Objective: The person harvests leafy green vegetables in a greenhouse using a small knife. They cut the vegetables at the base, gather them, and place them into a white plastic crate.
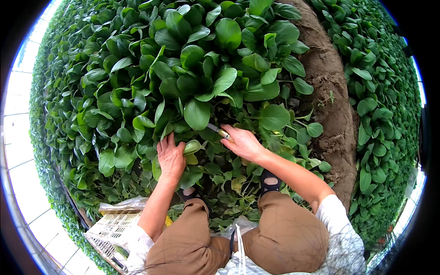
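Observation:
My left hand (pixel 171 158) is closed around a cut head of bok choy; its pale green base (pixel 192 147) sticks out to the right past my thumb. Leaves partly hide the fingertips. My right hand (pixel 244 142) grips a knife by its yellowish handle (pixel 226 135). The knife's metal blade (pixel 212 127) points up and left, its tip hidden under a broad leaf (pixel 197 114). Directly beyond both hands stands a dense bed of uncut bok choy (pixel 192 72).
Loose leaves and low stalks (pixel 237 185) cover the ground between my shoes. A white plastic crate (pixel 113 227) with a clear plastic liner stands at lower left. A bare soil path (pixel 331 103) runs along the right, with another planted bed (pixel 374 113) past it.

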A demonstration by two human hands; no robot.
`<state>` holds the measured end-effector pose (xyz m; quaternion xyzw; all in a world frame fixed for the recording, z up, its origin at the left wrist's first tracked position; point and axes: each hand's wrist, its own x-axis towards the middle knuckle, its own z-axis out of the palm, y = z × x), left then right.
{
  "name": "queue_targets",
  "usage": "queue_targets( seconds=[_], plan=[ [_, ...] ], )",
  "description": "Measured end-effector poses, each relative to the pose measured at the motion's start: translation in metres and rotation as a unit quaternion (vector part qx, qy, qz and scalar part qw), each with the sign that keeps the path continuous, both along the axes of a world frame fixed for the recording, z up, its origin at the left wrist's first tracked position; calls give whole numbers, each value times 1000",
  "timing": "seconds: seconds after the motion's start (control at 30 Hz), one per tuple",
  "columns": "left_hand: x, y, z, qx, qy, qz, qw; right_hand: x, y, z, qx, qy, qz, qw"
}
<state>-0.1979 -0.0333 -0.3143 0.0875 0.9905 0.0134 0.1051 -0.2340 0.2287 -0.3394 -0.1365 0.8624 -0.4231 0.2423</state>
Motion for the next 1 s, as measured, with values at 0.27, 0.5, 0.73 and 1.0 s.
queue_targets(
  seconds=[0.27,0.5,0.73,1.0],
  plan=[
    [9,0,2,36,-17,-20,999,-10,-26,-42,-34,68,-3,997],
    [9,-8,-5,178,-11,44,983,-17,-38,-55,43,44,55,997],
    [14,-24,-18,122,17,-10,992,-22,-34,-70,42,73,88,993],
    [27,-32,-3,130,-6,-18,991,14,-1,-26,128,25,213,968]
  ],
)
